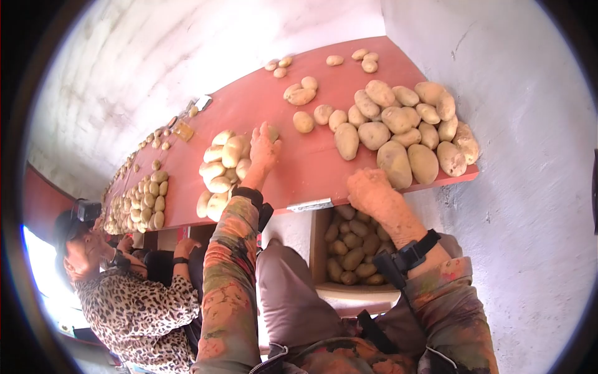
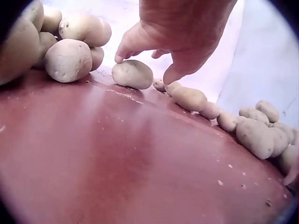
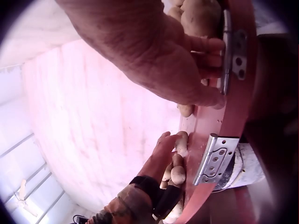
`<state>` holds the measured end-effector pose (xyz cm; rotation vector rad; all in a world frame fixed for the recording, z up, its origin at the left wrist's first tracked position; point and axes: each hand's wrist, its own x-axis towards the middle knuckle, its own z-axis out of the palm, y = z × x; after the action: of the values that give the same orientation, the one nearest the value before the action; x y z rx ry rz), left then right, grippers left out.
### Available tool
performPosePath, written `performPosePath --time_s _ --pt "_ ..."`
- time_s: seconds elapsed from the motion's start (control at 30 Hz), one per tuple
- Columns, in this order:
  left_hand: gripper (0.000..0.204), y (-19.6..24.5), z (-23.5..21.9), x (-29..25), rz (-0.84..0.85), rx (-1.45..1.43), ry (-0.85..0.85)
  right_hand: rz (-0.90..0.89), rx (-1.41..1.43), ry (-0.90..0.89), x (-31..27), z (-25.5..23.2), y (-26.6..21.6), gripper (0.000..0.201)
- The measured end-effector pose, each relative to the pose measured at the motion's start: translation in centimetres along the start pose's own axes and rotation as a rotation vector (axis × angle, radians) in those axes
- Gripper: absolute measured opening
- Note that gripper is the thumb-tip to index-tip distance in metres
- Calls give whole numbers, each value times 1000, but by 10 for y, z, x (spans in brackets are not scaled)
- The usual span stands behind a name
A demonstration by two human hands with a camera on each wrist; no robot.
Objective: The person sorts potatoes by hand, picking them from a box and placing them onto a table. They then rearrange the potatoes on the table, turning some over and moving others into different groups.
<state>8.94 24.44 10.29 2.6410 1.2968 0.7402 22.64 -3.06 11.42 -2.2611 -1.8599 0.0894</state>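
Note:
My left hand (image 1: 265, 153) reaches over the red table, right beside a pile of potatoes (image 1: 221, 159). In the left wrist view, its spread fingers are over a single potato (image 2: 132, 74), one fingertip right at the top of it. The thumb hangs apart, by another potato (image 2: 189, 98) farther along the table. At the table's front edge rests my right hand (image 1: 374, 193), left of a large heap of potatoes (image 1: 393, 162). The right wrist view has its loosely bent fingers at the edge by a metal hinge (image 3: 227, 53), with nothing held.
Below the table edge stands a box (image 1: 319, 255) of potatoes. Small groups of potatoes (image 1: 301, 95) lie farther back on the red table (image 1: 311, 168). At the left, a person in a leopard-print top (image 1: 134, 311) sits by more potatoes (image 1: 146, 202). A wall (image 1: 517, 156) stands at the right.

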Motion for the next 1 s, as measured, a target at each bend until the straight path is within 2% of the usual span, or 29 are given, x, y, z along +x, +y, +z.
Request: performPosePath --time_s 0.03,0.1,0.13,0.17,0.23,0.33,0.47,0.53,0.67,0.73,0.77,0.87,0.93,1.0 --pt "68 -2 1 7 6 -13 7 6 -13 5 0 -2 -1 15" --pt "67 -2 3 19 -61 77 -102 9 28 -20 0 -5 -1 14" --pt "58 0 5 19 -49 121 -75 7 49 -26 1 -6 0 14" --pt "58 4 6 22 -46 115 -75 11 43 -27 2 -7 2 14" --pt "47 11 4 25 -104 274 -179 -4 52 -54 4 -8 2 14" --pt "39 21 -6 16 -29 369 -170 4 47 -67 7 -9 0 14" --pt "41 26 -20 1 -42 326 -210 -12 77 -26 11 -5 -1 14" --pt "45 31 -25 -10 -46 230 -346 7 55 -71 13 -3 0 13" --pt "50 41 -38 -53 26 147 -401 -10 47 -49 13 2 3 12" --pt "44 53 -53 -89 215 29 -274 -19 62 -10 9 0 3 11" --pt "44 65 -64 -105 218 30 -275 -16 64 -8 7 0 4 11" --pt "43 91 -84 -148 144 -50 -380 -45 54 50 4 0 4 12" --pt "44 94 -88 -167 231 -82 -469 -43 53 13 5 -1 5 13" --pt "45 91 -84 -182 262 -72 -480 -35 60 18 5 0 4 13"
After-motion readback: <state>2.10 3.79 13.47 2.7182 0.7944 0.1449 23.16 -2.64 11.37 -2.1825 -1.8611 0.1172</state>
